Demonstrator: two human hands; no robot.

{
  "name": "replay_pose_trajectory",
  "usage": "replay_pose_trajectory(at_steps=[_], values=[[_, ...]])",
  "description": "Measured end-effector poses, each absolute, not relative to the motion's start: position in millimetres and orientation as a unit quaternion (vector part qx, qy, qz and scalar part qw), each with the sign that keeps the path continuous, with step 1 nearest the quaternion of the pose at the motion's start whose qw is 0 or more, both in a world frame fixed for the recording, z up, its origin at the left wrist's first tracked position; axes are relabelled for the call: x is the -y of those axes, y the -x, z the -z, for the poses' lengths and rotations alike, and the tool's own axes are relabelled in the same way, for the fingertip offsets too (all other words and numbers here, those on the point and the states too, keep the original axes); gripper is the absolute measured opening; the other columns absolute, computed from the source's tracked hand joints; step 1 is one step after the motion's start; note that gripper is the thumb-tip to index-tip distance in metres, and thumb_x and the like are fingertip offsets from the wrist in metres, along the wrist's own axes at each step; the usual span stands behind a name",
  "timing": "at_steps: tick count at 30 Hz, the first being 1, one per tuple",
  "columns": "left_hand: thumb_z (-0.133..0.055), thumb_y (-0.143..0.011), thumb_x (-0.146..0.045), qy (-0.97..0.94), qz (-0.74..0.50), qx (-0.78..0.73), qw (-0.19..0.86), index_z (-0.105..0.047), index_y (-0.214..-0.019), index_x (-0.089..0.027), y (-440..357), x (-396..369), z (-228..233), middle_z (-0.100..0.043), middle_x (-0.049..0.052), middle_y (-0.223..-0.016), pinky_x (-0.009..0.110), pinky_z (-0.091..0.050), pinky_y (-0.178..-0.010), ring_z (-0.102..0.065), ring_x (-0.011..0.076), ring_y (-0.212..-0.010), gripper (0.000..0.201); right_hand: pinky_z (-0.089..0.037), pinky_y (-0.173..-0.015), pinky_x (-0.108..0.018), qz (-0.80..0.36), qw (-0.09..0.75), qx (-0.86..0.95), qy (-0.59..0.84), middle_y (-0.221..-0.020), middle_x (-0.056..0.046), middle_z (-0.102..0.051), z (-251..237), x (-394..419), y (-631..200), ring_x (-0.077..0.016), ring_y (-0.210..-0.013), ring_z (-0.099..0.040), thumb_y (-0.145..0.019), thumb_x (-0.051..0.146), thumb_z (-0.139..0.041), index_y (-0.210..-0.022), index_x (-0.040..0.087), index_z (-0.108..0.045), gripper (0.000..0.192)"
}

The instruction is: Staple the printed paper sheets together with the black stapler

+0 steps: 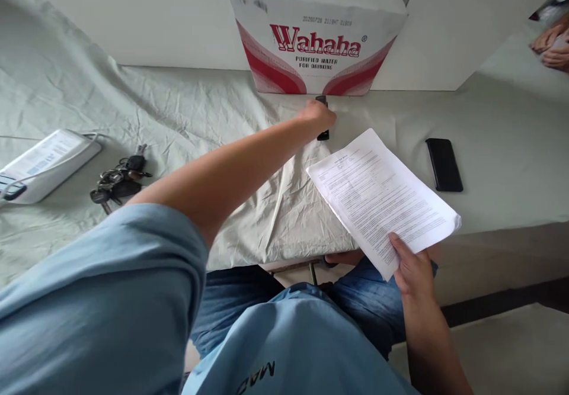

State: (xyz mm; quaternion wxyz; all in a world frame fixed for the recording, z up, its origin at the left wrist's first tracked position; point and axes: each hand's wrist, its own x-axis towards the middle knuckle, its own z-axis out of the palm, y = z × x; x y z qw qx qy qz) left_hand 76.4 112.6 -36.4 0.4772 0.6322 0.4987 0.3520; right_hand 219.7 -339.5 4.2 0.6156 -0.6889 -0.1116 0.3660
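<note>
Near the foot of the carton, my left hand (316,116) closes over a slim black object (323,135), which looks like a stapler. My fingers hide its middle; only its two ends show, and it lies at the cloth. A sheaf of printed white papers (368,188) is pinched at its lower corner by my right hand (412,267), thumb on top and fingers underneath. The papers slant over the table's front edge, their far corner pointing toward the carton.
A white Wahaha water carton (311,45) stands at the back against white panels. To the right lies a black phone (444,164). On the left are a bunch of keys (119,182) and a white box-shaped device with a cord (51,164). Wrinkled pale cloth (267,205) covers the table.
</note>
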Motion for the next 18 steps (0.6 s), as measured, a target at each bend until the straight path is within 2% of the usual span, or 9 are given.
replay_pose_trajectory(at_steps=[3, 7, 9, 11, 14, 16, 18], values=[[-0.094, -0.082, -0.044, -0.527, -0.291, -0.621, 0.502, -0.065, -0.097, -0.026, -44, -92, 24, -0.076, 0.018, -0.098, 0.067, -0.052, -0.101, -0.071, 0.0538, -0.128, 0.038, -0.07, -0.12, -0.055, -0.383, 0.62, 0.105, 0.676, -0.139, -0.009, -0.088, -9, 340, -208, -0.0363, -0.144, -0.078, -0.073, 0.046, -0.108, -0.143, 0.026, -0.083, 0.077], [-0.095, -0.083, -0.045, -0.51, -0.275, -0.607, 0.544, -0.059, -0.086, -0.027, -24, -62, 15, -0.063, 0.009, -0.07, 0.058, -0.056, -0.083, -0.076, 0.0446, -0.094, 0.04, -0.067, -0.123, -0.058, -0.37, 0.621, 0.109, 0.683, -0.138, -0.011, -0.088, -15, 337, -192, -0.0376, -0.141, -0.079, -0.075, 0.049, -0.104, -0.145, 0.023, -0.083, 0.077], [-0.093, -0.085, -0.048, -0.548, -0.306, -0.57, 0.53, -0.056, -0.078, -0.028, -14, -52, 16, -0.055, 0.006, -0.061, 0.055, -0.056, -0.082, -0.073, 0.0396, -0.086, 0.043, -0.065, -0.126, -0.06, -0.363, 0.622, 0.101, 0.686, -0.138, -0.012, -0.087, -18, 336, -186, -0.0386, -0.142, -0.079, -0.074, 0.049, -0.104, -0.144, 0.022, -0.083, 0.078], [-0.091, -0.086, -0.049, -0.593, -0.347, -0.544, 0.482, -0.053, -0.074, -0.029, 3, -40, 13, -0.054, 0.005, -0.062, 0.053, -0.057, -0.087, -0.071, 0.0364, -0.087, 0.045, -0.062, -0.129, -0.061, -0.358, 0.627, 0.087, 0.687, -0.139, -0.012, -0.087, -20, 335, -181, -0.0389, -0.144, -0.078, -0.072, 0.048, -0.104, -0.142, 0.021, -0.084, 0.078], [-0.09, -0.085, -0.046, -0.653, -0.4, -0.53, 0.364, -0.06, -0.084, -0.028, 51, -10, -8, -0.067, 0.009, -0.085, 0.057, -0.056, -0.107, -0.07, 0.0381, -0.107, 0.035, -0.058, -0.133, -0.06, -0.349, 0.635, 0.085, 0.684, -0.14, -0.01, -0.087, -21, 333, -177, -0.0377, -0.146, -0.076, -0.071, 0.047, -0.104, -0.142, 0.023, -0.084, 0.078], [-0.085, -0.089, -0.047, -0.682, -0.401, -0.551, 0.265, -0.069, -0.099, -0.027, 97, 18, -32, -0.075, 0.015, -0.119, 0.066, -0.048, -0.121, -0.065, 0.0426, -0.127, 0.028, -0.056, -0.135, -0.059, -0.345, 0.637, 0.098, 0.682, -0.142, -0.01, -0.086, -19, 332, -176, -0.0369, -0.147, -0.076, -0.072, 0.046, -0.103, -0.143, 0.024, -0.083, 0.077], [-0.079, -0.092, -0.048, -0.668, -0.375, -0.629, 0.135, -0.074, -0.117, -0.029, 149, 47, -56, -0.07, 0.014, -0.151, 0.075, -0.036, -0.132, -0.054, 0.048, -0.15, 0.031, -0.055, -0.136, -0.059, -0.346, 0.636, 0.108, 0.681, -0.143, -0.01, -0.086, -16, 331, -177, -0.0367, -0.148, -0.075, -0.074, 0.046, -0.102, -0.142, 0.024, -0.083, 0.074]])
